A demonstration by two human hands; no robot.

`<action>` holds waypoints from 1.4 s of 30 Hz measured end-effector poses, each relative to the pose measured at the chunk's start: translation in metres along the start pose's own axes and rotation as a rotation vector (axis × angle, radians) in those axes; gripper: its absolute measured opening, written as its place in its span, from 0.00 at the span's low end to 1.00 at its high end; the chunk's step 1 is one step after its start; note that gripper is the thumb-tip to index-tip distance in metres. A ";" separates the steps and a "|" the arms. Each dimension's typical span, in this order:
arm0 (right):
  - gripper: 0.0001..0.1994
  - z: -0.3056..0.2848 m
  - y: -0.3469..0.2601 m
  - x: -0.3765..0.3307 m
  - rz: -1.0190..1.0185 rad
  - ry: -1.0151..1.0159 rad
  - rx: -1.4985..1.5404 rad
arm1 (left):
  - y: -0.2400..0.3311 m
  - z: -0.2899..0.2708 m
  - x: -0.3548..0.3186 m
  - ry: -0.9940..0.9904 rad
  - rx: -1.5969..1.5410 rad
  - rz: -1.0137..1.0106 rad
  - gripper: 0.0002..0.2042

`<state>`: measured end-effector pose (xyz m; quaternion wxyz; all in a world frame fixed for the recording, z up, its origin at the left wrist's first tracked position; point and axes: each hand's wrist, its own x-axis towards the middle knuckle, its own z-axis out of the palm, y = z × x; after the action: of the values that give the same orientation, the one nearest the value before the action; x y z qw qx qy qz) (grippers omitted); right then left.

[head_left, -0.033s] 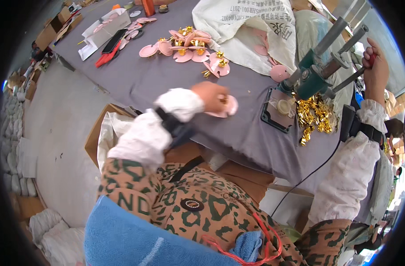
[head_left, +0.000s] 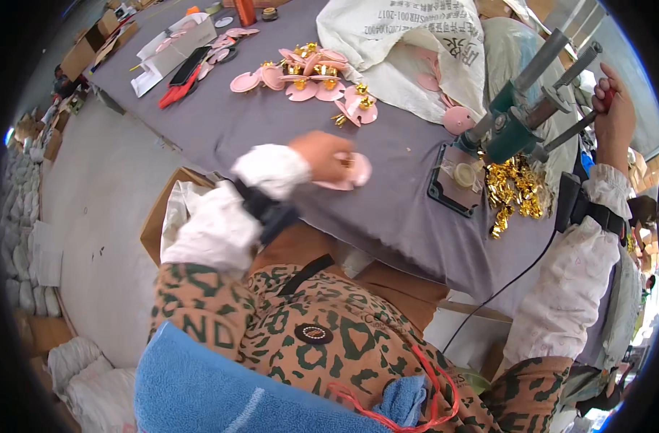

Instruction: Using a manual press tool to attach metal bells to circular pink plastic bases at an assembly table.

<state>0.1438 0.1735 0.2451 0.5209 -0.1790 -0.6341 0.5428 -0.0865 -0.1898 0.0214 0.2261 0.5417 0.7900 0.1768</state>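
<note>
A pink disc (head_left: 359, 170) is pinched in the left hand (head_left: 321, 156) near the front edge of the table (head_left: 398, 206), the press's (head_left: 505, 144) lever (head_left: 571, 133) is gripped in the closed right hand (head_left: 615, 112), and gold pieces (head_left: 513, 187) are heaped alongside, apparently for easy reach.

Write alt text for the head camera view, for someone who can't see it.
A person's left hand holds a pink disc at a grey-covered table, while the right hand grips the lever of a green press. Gold pieces lie beside the press; pink discs with gold parts are piled farther back.
</note>
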 end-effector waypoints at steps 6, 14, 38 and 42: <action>0.17 0.002 -0.002 0.011 -0.043 -0.010 0.002 | -0.099 -0.034 -0.158 -0.208 0.230 -0.365 0.23; 0.16 -0.003 0.008 0.013 -0.039 -0.002 -0.012 | -0.050 -0.005 -0.031 0.566 0.317 0.111 0.21; 0.09 0.011 0.006 0.011 -0.068 0.071 -0.047 | 0.120 0.128 0.153 0.539 -0.378 0.231 0.18; 0.10 0.017 0.020 0.038 0.100 0.083 -0.165 | 0.134 0.130 0.156 0.528 -0.300 0.112 0.18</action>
<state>0.1074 0.2017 0.2472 0.5025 -0.2750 -0.6448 0.5061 0.0402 0.0073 -0.0426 0.0806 0.4805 0.7552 0.4384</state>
